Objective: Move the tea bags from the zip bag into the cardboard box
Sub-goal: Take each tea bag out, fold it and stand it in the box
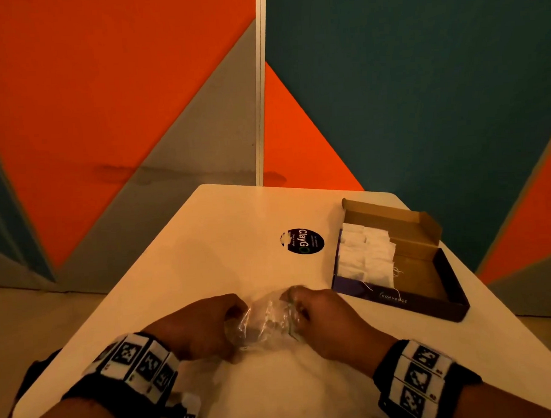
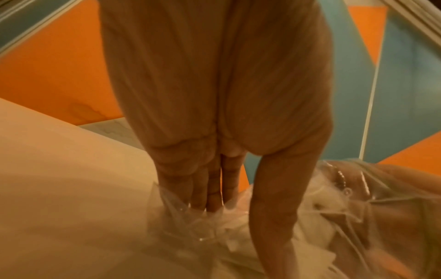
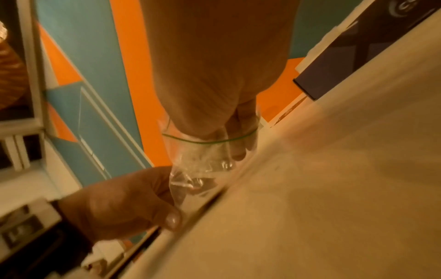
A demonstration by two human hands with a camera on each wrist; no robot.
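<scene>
On the white table [image 1: 224, 217], the clear zip bag [image 1: 266, 316] is held by both hands, left hand [image 1: 197, 326] and right hand [image 1: 329, 317], fingers curled round it. White tea bags [image 1: 366, 255] are stacked in the cardboard box [image 1: 429, 300] nearby.

Partitioned booth or office-type space: white table [image 1: 236, 217] set against orange, teal and grey panels [image 1: 120, 89]; round sticker [image 1: 302, 241] on tabletop.
</scene>
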